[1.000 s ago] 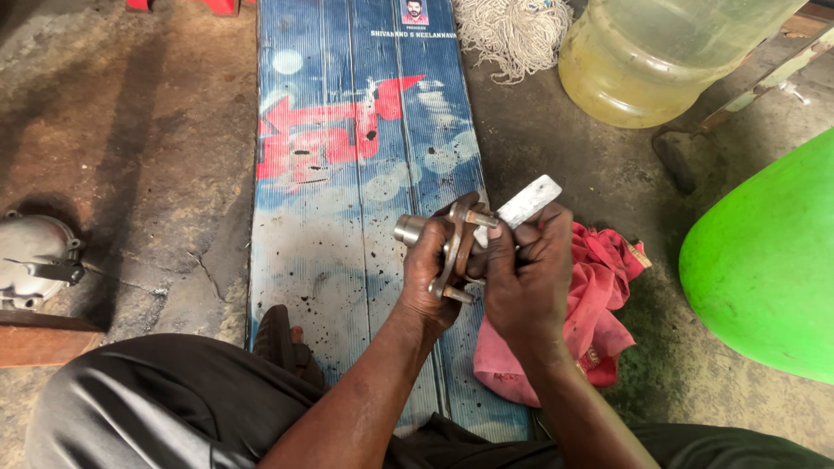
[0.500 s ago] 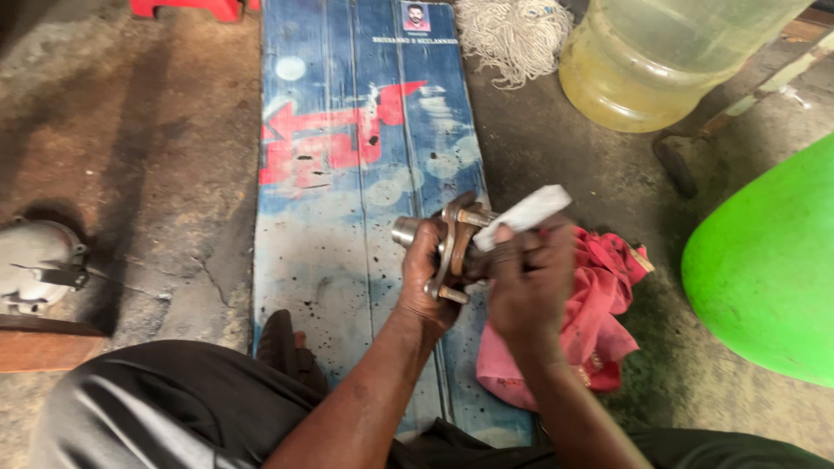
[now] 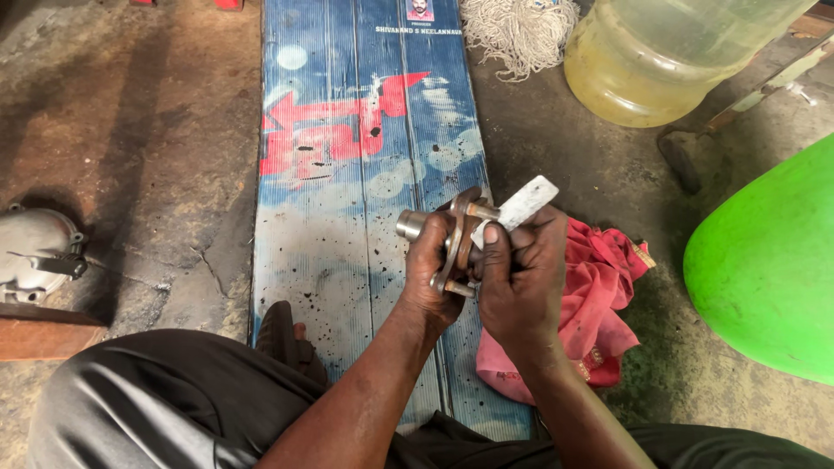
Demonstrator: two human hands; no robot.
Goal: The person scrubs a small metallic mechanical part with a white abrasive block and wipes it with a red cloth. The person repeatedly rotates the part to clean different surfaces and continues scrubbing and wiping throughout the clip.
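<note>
The left hand [image 3: 432, 269] grips a metal hub [image 3: 447, 239]; the right hand [image 3: 521, 278], touching it, pinches a flat white strip [image 3: 521, 204] against the hub. A red rag [image 3: 599, 295] lies under the right hand.

Concrete floor [image 3: 130, 130], stained and cracked. Lying on it: long blue printed board [image 3: 347, 130]; red rag [image 3: 599, 295] at the board's right edge; white string bundle [image 3: 519, 30]; translucent yellowish jug [image 3: 669, 52]; grey metal cover [image 3: 35, 252]; green plastic object [image 3: 769, 269].
</note>
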